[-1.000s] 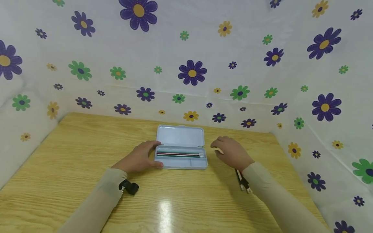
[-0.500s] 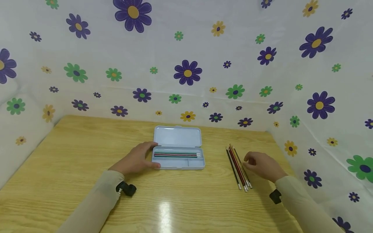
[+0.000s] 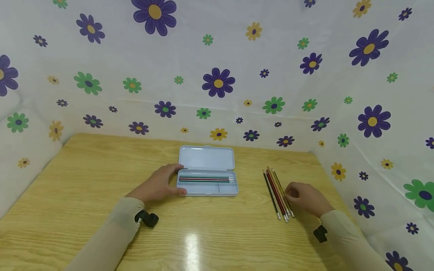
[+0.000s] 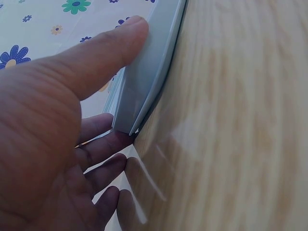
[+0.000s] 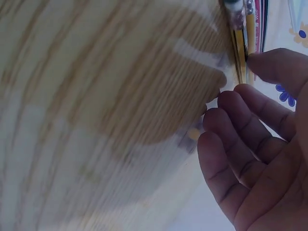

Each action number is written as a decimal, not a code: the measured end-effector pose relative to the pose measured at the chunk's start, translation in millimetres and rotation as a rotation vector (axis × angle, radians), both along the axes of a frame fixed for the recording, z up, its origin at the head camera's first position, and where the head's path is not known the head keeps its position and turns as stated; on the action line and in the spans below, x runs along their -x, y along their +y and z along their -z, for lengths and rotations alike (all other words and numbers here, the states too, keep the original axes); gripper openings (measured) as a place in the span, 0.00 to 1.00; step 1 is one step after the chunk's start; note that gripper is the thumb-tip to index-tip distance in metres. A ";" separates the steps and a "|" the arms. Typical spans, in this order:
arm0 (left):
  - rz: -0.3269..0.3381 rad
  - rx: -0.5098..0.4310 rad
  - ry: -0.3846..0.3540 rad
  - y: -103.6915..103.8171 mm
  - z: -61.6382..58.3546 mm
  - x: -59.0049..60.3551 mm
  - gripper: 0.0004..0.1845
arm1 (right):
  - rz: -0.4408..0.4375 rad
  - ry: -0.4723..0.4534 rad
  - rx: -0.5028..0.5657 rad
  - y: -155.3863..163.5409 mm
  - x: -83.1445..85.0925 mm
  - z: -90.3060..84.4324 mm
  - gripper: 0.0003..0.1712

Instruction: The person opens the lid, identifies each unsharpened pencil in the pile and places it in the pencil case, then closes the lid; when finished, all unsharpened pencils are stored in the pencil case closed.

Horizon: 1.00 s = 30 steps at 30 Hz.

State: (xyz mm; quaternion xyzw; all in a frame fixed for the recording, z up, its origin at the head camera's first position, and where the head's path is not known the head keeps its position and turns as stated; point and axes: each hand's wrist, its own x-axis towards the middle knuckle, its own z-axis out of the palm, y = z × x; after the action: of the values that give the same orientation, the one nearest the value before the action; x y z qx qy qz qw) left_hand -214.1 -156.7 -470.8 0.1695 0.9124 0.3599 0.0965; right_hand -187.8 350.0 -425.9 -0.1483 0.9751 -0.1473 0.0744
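A pale blue pencil case [image 3: 207, 190] lies with its lid raised, holding several pencils [image 3: 203, 180] in its back compartment. My left hand [image 3: 158, 184] holds the case's left end, thumb at the front corner and fingers at the back; in the left wrist view the thumb [image 4: 130, 36] lies along its side. To the right, several loose pencils [image 3: 276, 194] lie in a bundle, white-tipped ends toward me. My right hand [image 3: 306, 197] is at their right side. In the right wrist view its thumb and index finger pinch a yellow-and-black pencil [image 5: 239, 45]; the other fingers are loosely bent.
The wooden table [image 3: 223, 233] runs back to a white flower-print cloth [image 3: 190, 56] that also hangs at both sides. The raised lid [image 3: 207, 158] leans back toward the cloth. Small black cameras [image 3: 147, 218] sit at both wrists.
My right hand has moved from beside the case to the loose pencils at the right, then closed in on the rightmost ones. The left hand stays at the case. The view has shifted slightly.
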 end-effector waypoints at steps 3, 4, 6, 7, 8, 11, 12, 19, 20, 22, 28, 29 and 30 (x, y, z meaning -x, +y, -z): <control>0.003 -0.002 0.001 -0.1 -1.1 1.2 0.53 | 0.021 -0.011 -0.009 1.1 0.6 -0.4 0.06; 0.002 -0.002 -0.001 -0.1 -1.5 1.6 0.53 | 0.029 -0.014 -0.014 1.6 0.9 -0.3 0.07; 0.004 -0.004 -0.001 -0.2 -2.3 2.0 0.53 | 0.040 -0.016 -0.024 2.6 1.8 0.4 0.08; 0.002 -0.002 -0.004 -0.2 -2.7 2.3 0.52 | 0.043 -0.016 -0.028 3.3 2.3 0.6 0.09; -0.001 -0.003 -0.009 -0.2 -3.0 2.7 0.52 | 0.043 -0.015 -0.029 4.1 2.9 0.9 0.09; 0.002 -0.004 -0.016 -0.2 -3.6 3.5 0.52 | 0.059 -0.009 -0.036 3.7 3.4 1.7 0.11; 0.001 -0.002 -0.019 -0.4 -3.5 3.9 0.52 | 0.054 -0.004 -0.033 3.2 3.3 1.7 0.12; 0.003 0.004 -0.021 -3.0 -2.2 7.1 0.52 | 0.035 0.027 0.023 -9.3 1.0 0.2 0.13; 0.002 0.003 -0.021 -3.3 -2.0 7.6 0.52 | 0.034 0.023 0.033 -11.5 0.5 0.4 0.11; 0.005 0.001 -0.021 -4.0 -1.3 8.8 0.52 | 0.027 0.022 0.041 -16.1 -0.3 0.5 0.09; 0.013 -0.005 -0.022 -4.7 -1.8 9.7 0.52 | 0.002 0.016 0.015 -23.3 -1.0 2.2 0.07; 0.014 -0.006 -0.022 -4.7 -2.4 9.5 0.52 | 0.005 0.008 0.016 -23.5 -1.0 2.4 0.07; 0.014 -0.006 -0.023 -4.6 -2.9 9.2 0.52 | 0.014 -0.003 0.021 -23.4 -1.1 2.6 0.07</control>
State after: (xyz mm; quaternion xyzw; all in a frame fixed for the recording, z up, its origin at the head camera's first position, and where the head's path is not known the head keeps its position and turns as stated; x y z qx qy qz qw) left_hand -223.3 -161.3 -467.9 0.1722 0.9089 0.3639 0.1088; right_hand -186.8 326.6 -428.5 -0.1422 0.9743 -0.1584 0.0734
